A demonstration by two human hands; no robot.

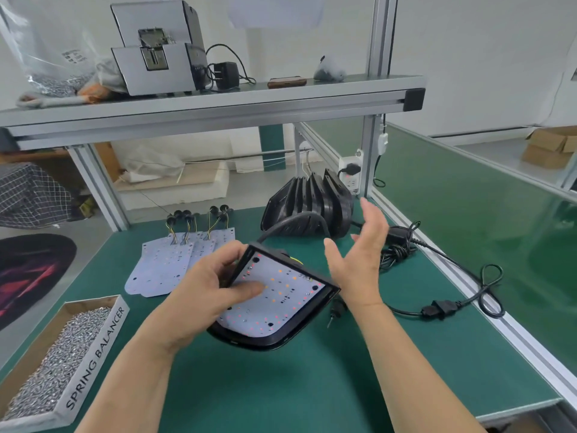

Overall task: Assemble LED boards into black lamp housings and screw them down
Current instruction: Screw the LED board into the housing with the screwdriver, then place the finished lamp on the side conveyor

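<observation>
Cardboard box [96, 351] of screws [59, 360] reads "SPRING BALANCER".

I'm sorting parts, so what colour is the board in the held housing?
The board in the housing is white, dotted with red and orange LEDs; head view.
</observation>
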